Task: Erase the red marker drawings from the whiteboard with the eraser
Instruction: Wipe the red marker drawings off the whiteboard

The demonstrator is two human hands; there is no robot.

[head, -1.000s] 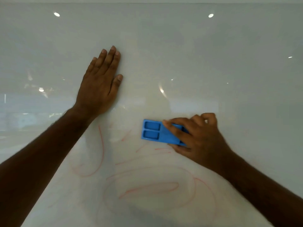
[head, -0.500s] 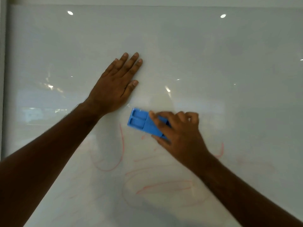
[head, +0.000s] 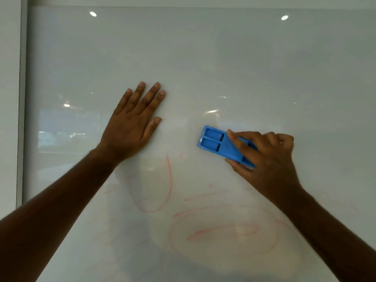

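A glossy whiteboard (head: pixel 223 58) fills the view. My right hand (head: pixel 268 159) grips a blue plastic eraser (head: pixel 215 144) flat against the board, forefinger laid along its back and thumb under its lower edge. My left hand (head: pixel 134 123) presses flat on the board with straight fingers, left of the eraser. Red marker drawings (head: pixel 223 231) lie below both hands: a curved loop (head: pixel 169 180) under my left wrist and faded oval scribbles lower down. The board above the eraser carries only pale smears.
The whiteboard's grey frame (head: pixel 21 98) runs down the left edge, with wall beyond it. Ceiling lights and a room reflect in the glossy surface. My forearms cross the lower corners.
The eraser and my right hand have slid to the right, away from my left hand. The view has shifted, showing more of the left frame. My left hand stays flat on the board.
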